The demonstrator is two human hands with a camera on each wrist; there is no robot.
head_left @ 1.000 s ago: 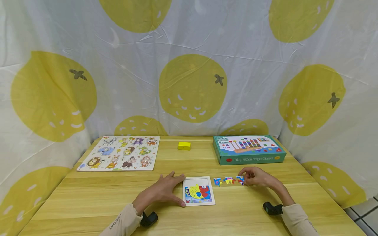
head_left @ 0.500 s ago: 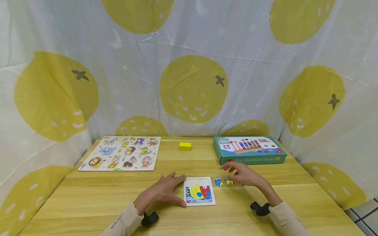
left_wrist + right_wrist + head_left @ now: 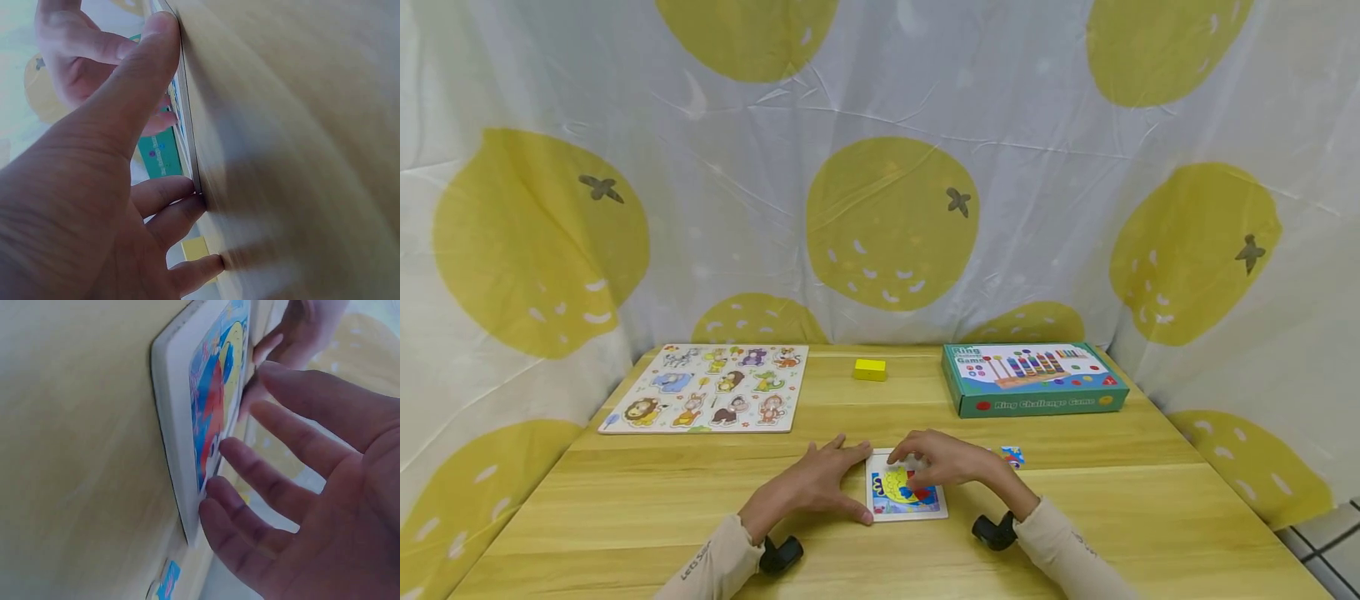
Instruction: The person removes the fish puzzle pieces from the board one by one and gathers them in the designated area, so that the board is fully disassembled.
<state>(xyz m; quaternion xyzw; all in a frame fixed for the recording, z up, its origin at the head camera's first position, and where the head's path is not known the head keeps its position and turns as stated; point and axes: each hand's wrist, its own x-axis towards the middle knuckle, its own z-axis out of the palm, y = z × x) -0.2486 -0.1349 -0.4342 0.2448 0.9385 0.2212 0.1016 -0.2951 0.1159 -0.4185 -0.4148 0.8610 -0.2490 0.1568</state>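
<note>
Resting along the left edge of the fish puzzle board [image 3: 910, 517], the left hand [image 3: 812, 483] lies with its thumb at the near corner and its fingers spread toward the far one, not wrapped around it. Arching over the board from the right, the right hand [image 3: 946, 458] bends at the knuckles with fingers slack and parted, thumb apart from index and nothing visible between them; whether its fingertips touch the board, I cannot tell. The board lies flat on the table [image 3: 850, 571], a loose piece [image 3: 1013, 456] beyond the right wrist.
</note>
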